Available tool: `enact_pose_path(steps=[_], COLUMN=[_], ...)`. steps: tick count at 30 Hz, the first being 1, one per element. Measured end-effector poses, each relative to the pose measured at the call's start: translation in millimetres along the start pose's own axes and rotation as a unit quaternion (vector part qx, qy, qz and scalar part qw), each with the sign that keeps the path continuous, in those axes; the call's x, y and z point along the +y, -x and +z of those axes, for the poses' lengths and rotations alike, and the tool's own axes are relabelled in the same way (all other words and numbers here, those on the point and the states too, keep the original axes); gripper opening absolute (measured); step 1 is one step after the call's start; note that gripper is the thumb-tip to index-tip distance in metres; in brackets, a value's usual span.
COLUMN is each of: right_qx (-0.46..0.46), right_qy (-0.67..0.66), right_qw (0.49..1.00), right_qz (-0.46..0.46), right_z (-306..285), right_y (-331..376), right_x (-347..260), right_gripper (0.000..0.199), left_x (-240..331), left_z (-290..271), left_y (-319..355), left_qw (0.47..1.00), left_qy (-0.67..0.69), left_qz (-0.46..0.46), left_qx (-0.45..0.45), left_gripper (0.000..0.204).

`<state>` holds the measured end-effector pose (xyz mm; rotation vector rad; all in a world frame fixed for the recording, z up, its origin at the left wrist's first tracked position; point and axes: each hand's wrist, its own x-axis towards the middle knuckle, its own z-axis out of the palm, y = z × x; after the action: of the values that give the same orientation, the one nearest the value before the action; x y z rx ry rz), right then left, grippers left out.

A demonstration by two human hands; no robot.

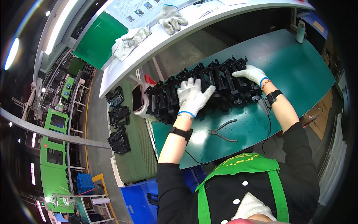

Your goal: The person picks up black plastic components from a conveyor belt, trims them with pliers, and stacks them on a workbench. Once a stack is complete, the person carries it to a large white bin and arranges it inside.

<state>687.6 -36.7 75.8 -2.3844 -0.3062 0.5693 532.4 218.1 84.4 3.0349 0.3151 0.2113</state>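
A long row of black molded plastic parts [223,80] stands packed side by side on the green tabletop [276,56]. My left hand [193,97], in a white glove with a blue cuff, rests over the middle of the row, fingers spread. At the row's right end is my right hand [253,74], gloved alike; its fingers are stretched out along the last part, and its underside is hidden. Nearer me lie pliers [223,131] with dark handles, their jaws pointing left. A grey tool with a cord [264,106] lies just below my right wrist.
A phone [137,98] leans on a white roll left of the row. Several more black parts [119,140] sit on the green conveyor belt [140,149]. Loose gloves [171,19] lie on the white shelf [209,22] above. A bottle [300,31] stands at the table's far right corner.
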Motion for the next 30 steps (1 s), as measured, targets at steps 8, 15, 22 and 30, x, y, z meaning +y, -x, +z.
enact_pose_path(steps=[8,15,22,30], right_qx=[-0.010,-0.020,0.005,-0.013], right_qy=[-0.001,-0.022,-0.052,-0.084], right_qw=[1.000,1.000,0.999,0.996], right_qz=[0.026,-0.001,0.012,0.004], right_z=[2.9,-12.1,-16.8,-18.5], right_y=[-23.6,-2.0,-8.8,-2.8], right_x=[17.9,11.5,29.7,33.6], right_gripper=[0.115,0.125,0.129,0.107], left_x=[-57.9,-55.5,-87.1,-83.3], left_z=[-25.7,-7.0,24.2,37.1], left_y=[3.7,3.2,-19.4,-32.4], left_qw=[0.984,0.979,0.896,0.743], left_qy=[0.010,0.076,0.368,0.611], left_qz=[-0.163,-0.190,-0.248,-0.264], left_qx=[-0.069,0.008,0.014,-0.067], left_gripper=[0.088,0.105,0.104,0.062])
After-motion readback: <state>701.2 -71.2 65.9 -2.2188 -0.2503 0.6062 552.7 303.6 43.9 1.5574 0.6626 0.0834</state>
